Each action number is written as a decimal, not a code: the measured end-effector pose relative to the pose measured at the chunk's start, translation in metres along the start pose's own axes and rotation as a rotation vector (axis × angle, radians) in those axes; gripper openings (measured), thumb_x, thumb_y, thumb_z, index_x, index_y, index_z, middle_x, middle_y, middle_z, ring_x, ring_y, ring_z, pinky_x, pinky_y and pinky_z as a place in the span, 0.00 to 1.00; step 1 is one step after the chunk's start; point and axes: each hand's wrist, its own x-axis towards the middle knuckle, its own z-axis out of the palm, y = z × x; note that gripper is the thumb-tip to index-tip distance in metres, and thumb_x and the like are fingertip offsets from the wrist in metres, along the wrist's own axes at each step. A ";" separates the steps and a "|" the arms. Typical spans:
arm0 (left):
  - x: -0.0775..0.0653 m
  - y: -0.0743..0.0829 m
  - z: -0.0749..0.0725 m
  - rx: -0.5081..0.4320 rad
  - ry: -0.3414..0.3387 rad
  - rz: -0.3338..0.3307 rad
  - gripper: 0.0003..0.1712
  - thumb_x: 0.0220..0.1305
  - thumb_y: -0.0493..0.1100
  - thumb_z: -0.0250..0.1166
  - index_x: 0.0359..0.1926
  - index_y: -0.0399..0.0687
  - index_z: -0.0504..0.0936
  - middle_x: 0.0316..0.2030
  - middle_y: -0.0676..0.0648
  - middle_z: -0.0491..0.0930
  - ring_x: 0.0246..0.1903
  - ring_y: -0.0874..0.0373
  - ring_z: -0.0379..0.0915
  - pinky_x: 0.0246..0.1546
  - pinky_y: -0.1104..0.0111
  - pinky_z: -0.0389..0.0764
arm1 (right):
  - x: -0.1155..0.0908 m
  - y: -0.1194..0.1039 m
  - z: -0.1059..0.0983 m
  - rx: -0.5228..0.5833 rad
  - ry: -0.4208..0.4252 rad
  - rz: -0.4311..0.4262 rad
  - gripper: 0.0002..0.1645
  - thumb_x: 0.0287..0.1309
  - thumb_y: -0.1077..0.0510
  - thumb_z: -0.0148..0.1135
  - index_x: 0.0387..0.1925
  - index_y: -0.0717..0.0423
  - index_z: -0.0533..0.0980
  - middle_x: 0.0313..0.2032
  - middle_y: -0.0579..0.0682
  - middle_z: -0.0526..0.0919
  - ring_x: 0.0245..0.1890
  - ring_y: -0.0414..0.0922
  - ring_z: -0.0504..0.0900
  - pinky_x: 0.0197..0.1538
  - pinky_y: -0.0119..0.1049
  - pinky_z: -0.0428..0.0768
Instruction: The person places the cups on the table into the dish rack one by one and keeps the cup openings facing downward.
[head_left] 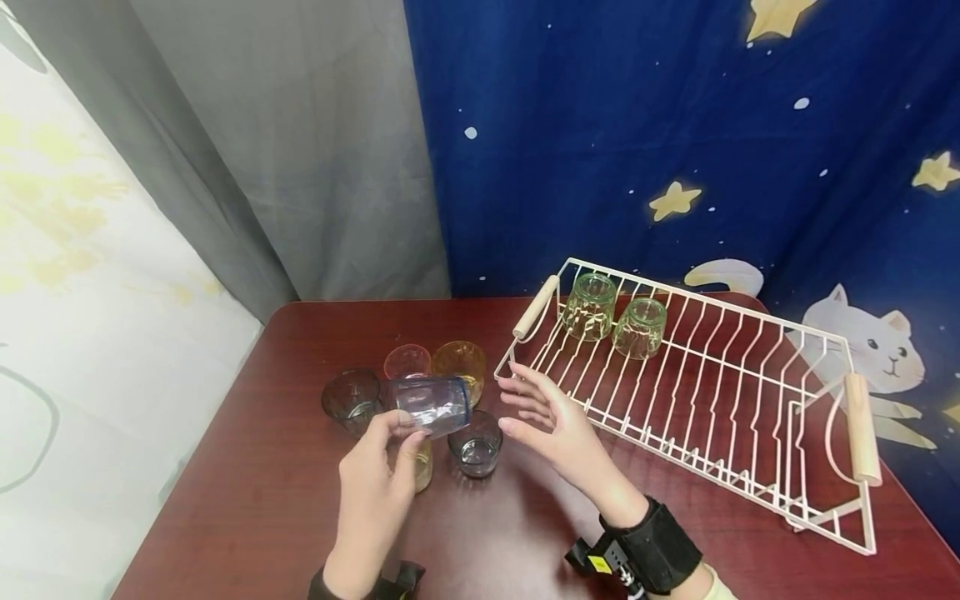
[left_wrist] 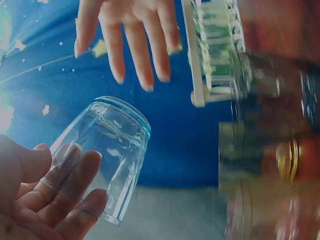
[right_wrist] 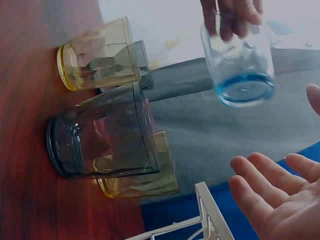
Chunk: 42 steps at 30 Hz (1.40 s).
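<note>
My left hand point(head_left: 375, 483) grips a clear glass with a bluish base point(head_left: 435, 404) between fingers and thumb, near its rim. The glass lies sideways in the air above the table, its base towards the right. Across from that base, my right hand point(head_left: 551, 421) is held with fingers extended and nothing in it. Below and around the held glass stand a dark grey glass point(head_left: 352, 396), a pink glass point(head_left: 407, 360), an amber glass point(head_left: 461, 358) and another grey glass point(head_left: 477, 450). A yellowish glass point(head_left: 424, 467) is partly hidden behind the left hand.
A white wire dish rack point(head_left: 720, 454) with wooden handles stands on the right of the red-brown table point(head_left: 247, 492). Two green glasses, one at the back point(head_left: 590, 307) and one nearer point(head_left: 640, 329), sit upside down at its left end. Curtains point(head_left: 570, 150) hang behind.
</note>
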 end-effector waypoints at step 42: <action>-0.001 0.015 0.024 -0.333 -0.181 -0.067 0.08 0.60 0.37 0.69 0.40 0.47 0.80 0.32 0.55 0.88 0.35 0.66 0.85 0.35 0.69 0.82 | -0.003 -0.011 -0.013 -0.009 0.054 -0.061 0.40 0.51 0.63 0.72 0.66 0.54 0.69 0.55 0.55 0.81 0.52 0.33 0.80 0.57 0.28 0.80</action>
